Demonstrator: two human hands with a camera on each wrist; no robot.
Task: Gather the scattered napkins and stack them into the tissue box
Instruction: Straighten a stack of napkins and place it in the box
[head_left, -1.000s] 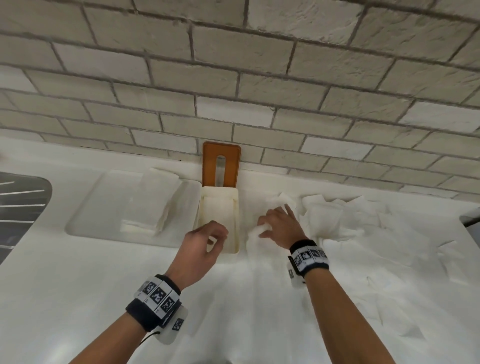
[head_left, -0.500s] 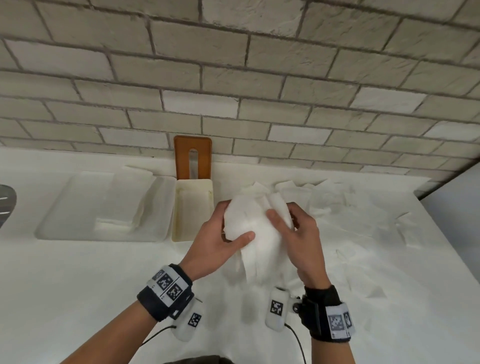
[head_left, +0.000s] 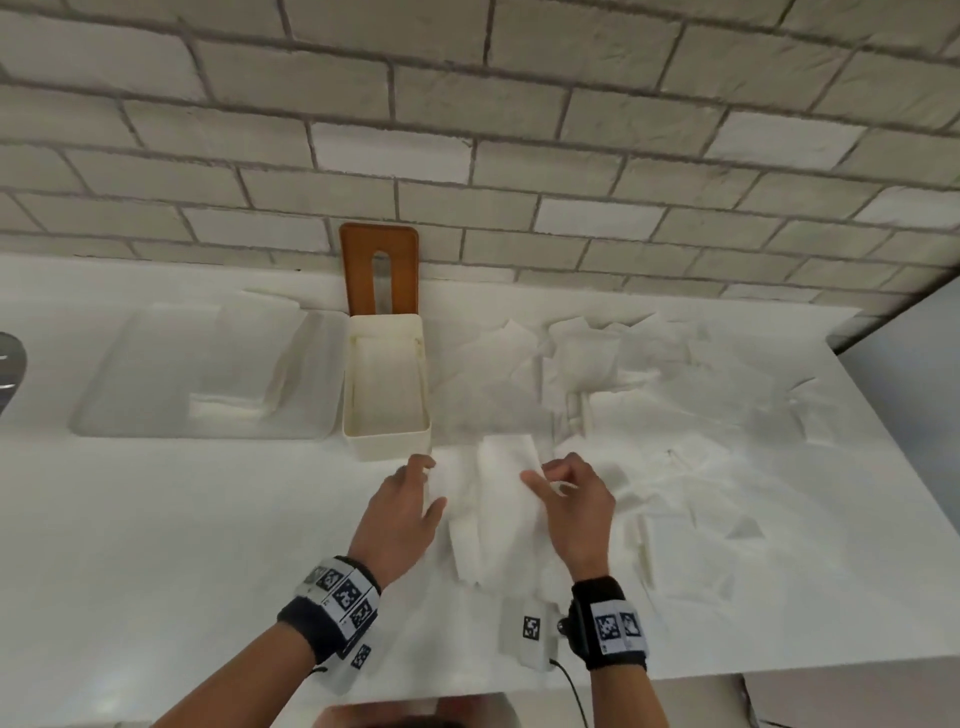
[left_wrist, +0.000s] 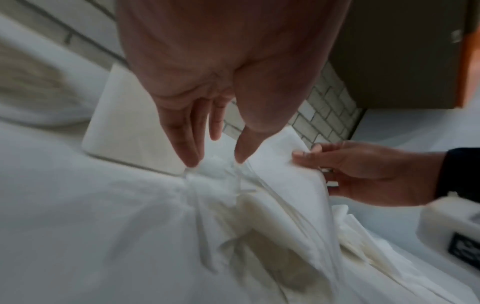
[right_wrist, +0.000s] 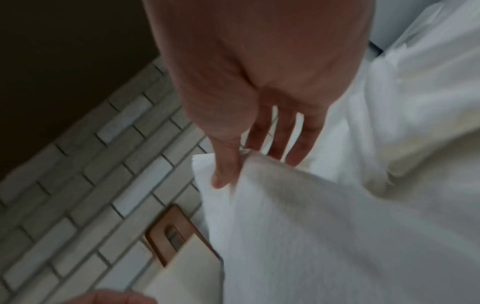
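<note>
Both hands, left hand (head_left: 402, 512) and right hand (head_left: 574, 506), pinch the loose bundle of white paper napkins (head_left: 493, 512) on the white surface (head_left: 208, 545), just right of the open cream tissue box (head_left: 387, 387). Risk: uneven sheets may slip or snag on the box rim.

No readable text, brand or number is found — only black-and-white square marker patterns are printed on the wristbands (head_left: 343, 597), without letters.
</note>
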